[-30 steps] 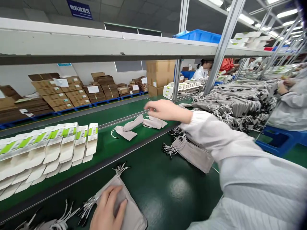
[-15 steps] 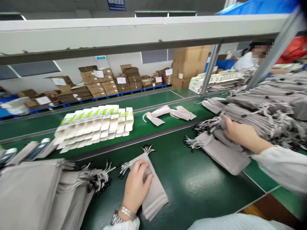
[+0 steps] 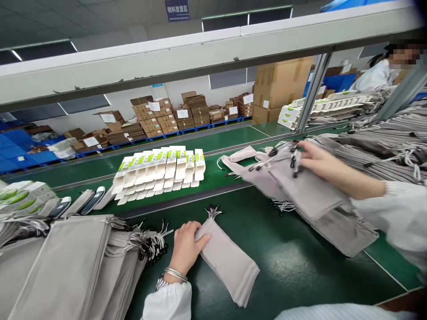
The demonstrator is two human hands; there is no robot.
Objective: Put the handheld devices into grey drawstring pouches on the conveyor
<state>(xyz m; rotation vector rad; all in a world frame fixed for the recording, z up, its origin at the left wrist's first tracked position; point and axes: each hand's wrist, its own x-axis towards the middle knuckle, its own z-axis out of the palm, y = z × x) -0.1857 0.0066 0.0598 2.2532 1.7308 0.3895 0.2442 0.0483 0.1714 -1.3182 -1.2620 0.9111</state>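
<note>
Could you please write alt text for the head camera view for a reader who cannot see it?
A person's left hand rests on a folded grey drawstring pouch on a green workbench, while the right hand holds more pouches. White card packaging lies stacked beyond.

Single pouch [image 3: 230, 262] on workbench [image 3: 293, 271], 6 o'clock; pouch stack [image 3: 63, 271], 8 o'clock; pouch pile [image 3: 383, 151], 3 o'clock; packaging trays [image 3: 156, 171] on conveyor belt [image 3: 220, 178], 11 o'clock; carton stacks [image 3: 156, 115] behind belt, 12 o'clock.
</note>
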